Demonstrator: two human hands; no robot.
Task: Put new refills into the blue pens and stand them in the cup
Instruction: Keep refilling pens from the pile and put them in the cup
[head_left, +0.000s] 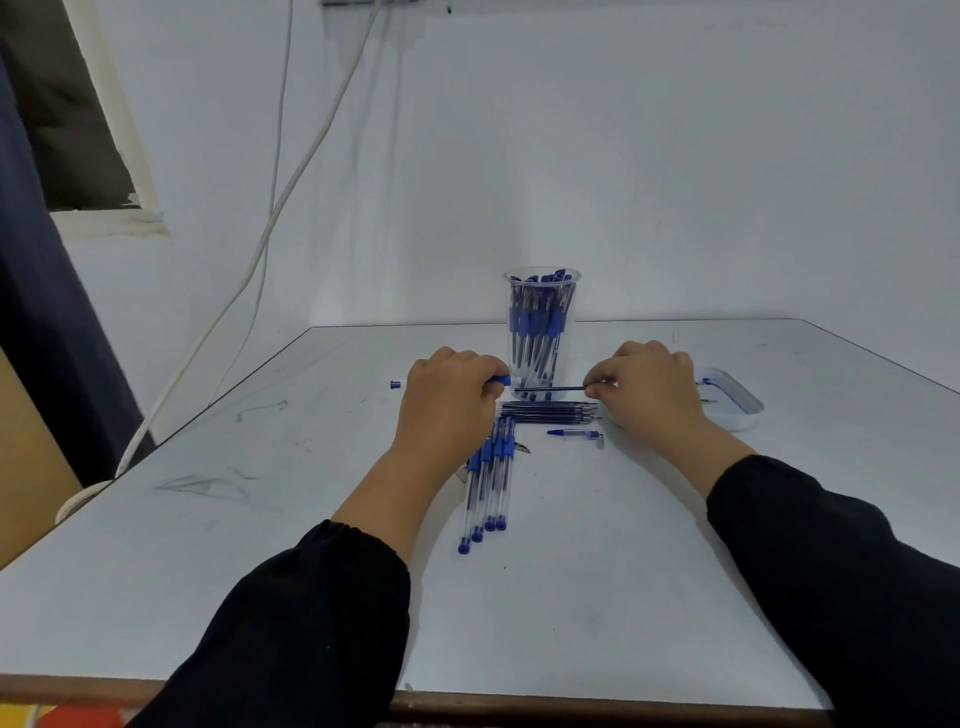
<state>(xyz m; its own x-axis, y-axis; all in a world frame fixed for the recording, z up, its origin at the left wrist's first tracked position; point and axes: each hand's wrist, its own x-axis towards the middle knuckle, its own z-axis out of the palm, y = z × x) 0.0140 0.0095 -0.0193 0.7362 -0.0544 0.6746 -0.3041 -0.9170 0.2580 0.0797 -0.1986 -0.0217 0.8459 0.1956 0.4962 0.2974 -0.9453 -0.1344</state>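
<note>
Head view: blue pen barrel (501, 380) held level above the surface (571, 597), gripped in closed left hand (449, 392); clear tail end with blue plug protruding past the hand's outer side, blue grip end pointing right. Dark refill (550, 388) pinched at its right end in fingertips of right hand (649, 382), lying in line with the barrel, its left tip at or just short of the grip opening; contact not resolvable. Both held in front of clear cup (542, 332), upright near far edge, packed with blue pens. Bundle of spare refills (548, 410) flat on surface just below the hands, lengthwise left to right. Four pens (488, 483) laid side by side nearer the camera, blue end plugs toward viewer, upper ends under left hand. Loose pen cap (574, 434) beside them to the right. Shallow clear tray (732, 397) with blue trim behind right hand. Black sleeves on both forearms.
</note>
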